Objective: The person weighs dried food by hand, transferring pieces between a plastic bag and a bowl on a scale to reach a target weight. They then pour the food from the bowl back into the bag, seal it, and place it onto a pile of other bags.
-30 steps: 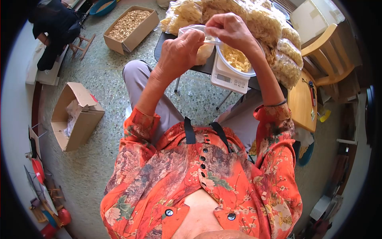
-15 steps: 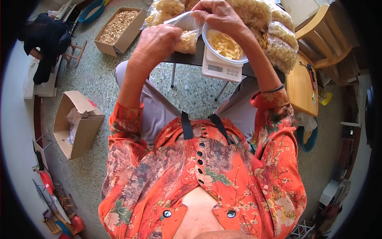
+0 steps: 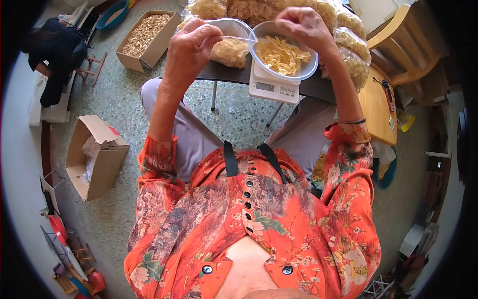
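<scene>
My left hand (image 3: 191,52) pinches the near rim of a clear plastic bag (image 3: 230,54), which is spread wide at its mouth. Pale yellow dried flakes fill the bag's lower part as it rests on the dark table (image 3: 226,74). Beside it, a round white bowl (image 3: 313,67) holds more dried strips (image 3: 280,55) and sits on a white digital scale (image 3: 274,88) with a lit display. Above the bowl's far right side is my right hand (image 3: 307,29), apart from the bag, its fingers curled together. Whatever they may hold is hidden.
Filled clear bags (image 3: 259,11) are piled behind the bowl and down the right. A wooden chair (image 3: 381,107) stands at right. On the floor at left are a carton of flakes (image 3: 149,37) and an open carton (image 3: 107,159). A person in black (image 3: 57,47) sits far left.
My right hand has let go of the bag's rim and moved right, over the bowl. My left hand has shifted slightly left and up, and the bag's mouth is wider.
</scene>
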Motion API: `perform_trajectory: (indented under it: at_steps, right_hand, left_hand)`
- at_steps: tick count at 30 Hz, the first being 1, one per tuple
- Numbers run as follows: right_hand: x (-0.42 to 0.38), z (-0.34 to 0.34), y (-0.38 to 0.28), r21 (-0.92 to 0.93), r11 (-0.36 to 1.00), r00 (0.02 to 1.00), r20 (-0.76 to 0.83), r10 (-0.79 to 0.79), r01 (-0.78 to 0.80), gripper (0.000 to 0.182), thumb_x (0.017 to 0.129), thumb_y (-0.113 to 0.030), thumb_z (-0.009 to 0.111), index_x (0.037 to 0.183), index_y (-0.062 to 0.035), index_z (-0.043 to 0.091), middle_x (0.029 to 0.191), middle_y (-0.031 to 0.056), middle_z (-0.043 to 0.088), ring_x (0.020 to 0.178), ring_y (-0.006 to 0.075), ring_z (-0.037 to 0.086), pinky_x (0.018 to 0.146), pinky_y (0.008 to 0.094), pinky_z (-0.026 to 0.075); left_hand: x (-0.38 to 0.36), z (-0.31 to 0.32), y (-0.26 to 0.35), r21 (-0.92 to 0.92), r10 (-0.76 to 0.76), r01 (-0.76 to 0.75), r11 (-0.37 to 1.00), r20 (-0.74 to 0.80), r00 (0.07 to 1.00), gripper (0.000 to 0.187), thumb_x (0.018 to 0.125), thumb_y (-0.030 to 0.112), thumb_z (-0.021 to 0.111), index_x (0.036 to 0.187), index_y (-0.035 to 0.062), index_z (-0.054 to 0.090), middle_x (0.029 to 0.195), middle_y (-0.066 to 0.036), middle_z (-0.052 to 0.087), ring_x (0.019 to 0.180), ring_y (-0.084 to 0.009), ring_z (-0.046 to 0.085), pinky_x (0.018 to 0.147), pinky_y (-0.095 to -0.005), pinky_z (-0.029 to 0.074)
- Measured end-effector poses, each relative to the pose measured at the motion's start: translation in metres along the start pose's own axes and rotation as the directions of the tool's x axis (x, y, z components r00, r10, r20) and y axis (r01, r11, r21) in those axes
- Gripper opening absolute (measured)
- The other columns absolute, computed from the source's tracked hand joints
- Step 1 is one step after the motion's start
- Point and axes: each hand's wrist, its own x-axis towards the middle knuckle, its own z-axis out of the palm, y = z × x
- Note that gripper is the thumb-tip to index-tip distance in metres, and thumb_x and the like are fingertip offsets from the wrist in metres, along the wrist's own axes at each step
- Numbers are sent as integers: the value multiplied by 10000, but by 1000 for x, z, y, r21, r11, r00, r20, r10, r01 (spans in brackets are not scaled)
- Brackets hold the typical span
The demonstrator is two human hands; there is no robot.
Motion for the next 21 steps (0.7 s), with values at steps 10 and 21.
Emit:
perform_trajectory:
  at_steps: [10, 21]
  right_hand:
    - [-35, -7, -8, -428, 866, 916, 177, 360, -257, 262, 841, -287, 791, 937, -44, 780, 891, 120, 751, 847, 245, 719, 801, 384, 563]
    - [-42, 10, 18, -468, 862, 958, 98, 270, -195, 210, 806, -223, 739, 927, -55, 776, 911, 132, 748, 883, 283, 731, 835, 400, 574]
  left_hand:
    - [-1, 3, 17, -9, -41, 40, 999, -105, 994, 86, 849, 20, 770, 931, 19, 743, 861, -95, 668, 770, -257, 670, 700, -356, 538]
    - [0, 5, 19, 1, -15, 16, 1000, -110, 994, 89, 842, 10, 774, 922, 12, 735, 848, -102, 661, 759, -262, 663, 691, -352, 536]
